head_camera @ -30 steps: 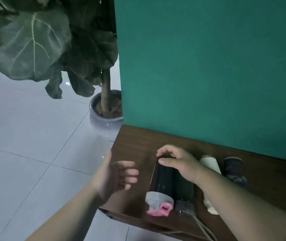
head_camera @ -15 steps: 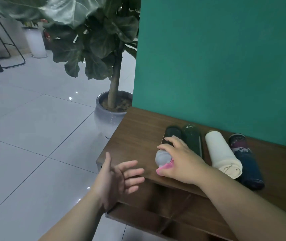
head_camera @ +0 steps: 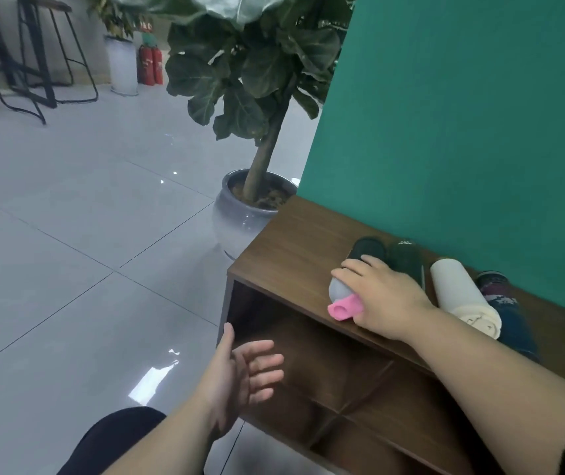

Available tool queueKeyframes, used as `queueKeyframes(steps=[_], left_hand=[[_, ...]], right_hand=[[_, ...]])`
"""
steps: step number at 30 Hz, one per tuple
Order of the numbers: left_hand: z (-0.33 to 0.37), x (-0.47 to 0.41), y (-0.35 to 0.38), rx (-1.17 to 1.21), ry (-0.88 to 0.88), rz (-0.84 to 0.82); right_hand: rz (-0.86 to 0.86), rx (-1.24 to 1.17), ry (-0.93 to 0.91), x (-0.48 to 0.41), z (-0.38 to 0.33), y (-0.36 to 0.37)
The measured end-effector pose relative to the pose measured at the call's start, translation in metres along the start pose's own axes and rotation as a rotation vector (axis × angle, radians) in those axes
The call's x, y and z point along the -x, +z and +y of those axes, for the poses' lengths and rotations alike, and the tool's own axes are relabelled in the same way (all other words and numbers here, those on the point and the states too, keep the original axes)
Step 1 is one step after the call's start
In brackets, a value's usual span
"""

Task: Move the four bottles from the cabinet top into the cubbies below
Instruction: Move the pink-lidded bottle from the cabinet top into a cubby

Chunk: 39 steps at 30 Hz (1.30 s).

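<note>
Black bottle [head_camera: 365, 250] under right hand [head_camera: 382, 298].

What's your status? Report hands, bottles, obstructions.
Right hand closed over the black bottle with the pink spout, not lifted. Left hand open, empty, at the cubby mouth. All four bottles lying on the cabinet top. Cubby looks clear.
</note>
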<state>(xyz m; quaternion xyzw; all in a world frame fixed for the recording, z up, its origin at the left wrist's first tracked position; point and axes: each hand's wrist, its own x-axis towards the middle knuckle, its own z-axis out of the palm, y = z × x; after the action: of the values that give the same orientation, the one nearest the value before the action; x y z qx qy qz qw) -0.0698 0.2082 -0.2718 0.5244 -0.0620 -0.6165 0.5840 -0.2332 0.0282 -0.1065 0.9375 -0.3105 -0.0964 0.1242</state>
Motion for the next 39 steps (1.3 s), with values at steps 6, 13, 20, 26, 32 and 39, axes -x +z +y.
queueKeyframes(steps=[6,13,20,26,32,39], left_hand=[[0.001,0.003,-0.006,0.043,0.037,0.013],[0.001,0.016,0.0,0.085,0.034,-0.029],[-0.008,0.025,0.005,0.167,-0.059,-0.068],[-0.015,0.011,-0.001,0.366,-0.15,0.07],[-0.022,-0.007,-0.001,0.454,-0.08,0.198],[-0.032,-0.028,-0.004,0.395,-0.132,0.222]], right_hand=[[0.152,-0.265,-0.114,0.023,-0.033,-0.037],[0.078,-0.542,-0.324,0.06,-0.064,-0.091],[-0.2,-0.677,-0.32,0.067,-0.081,-0.075],[-0.038,-0.928,-0.185,0.052,-0.095,-0.029],[0.313,-1.529,0.346,0.059,-0.16,0.057],[0.471,-1.459,0.503,0.038,-0.174,0.093]])
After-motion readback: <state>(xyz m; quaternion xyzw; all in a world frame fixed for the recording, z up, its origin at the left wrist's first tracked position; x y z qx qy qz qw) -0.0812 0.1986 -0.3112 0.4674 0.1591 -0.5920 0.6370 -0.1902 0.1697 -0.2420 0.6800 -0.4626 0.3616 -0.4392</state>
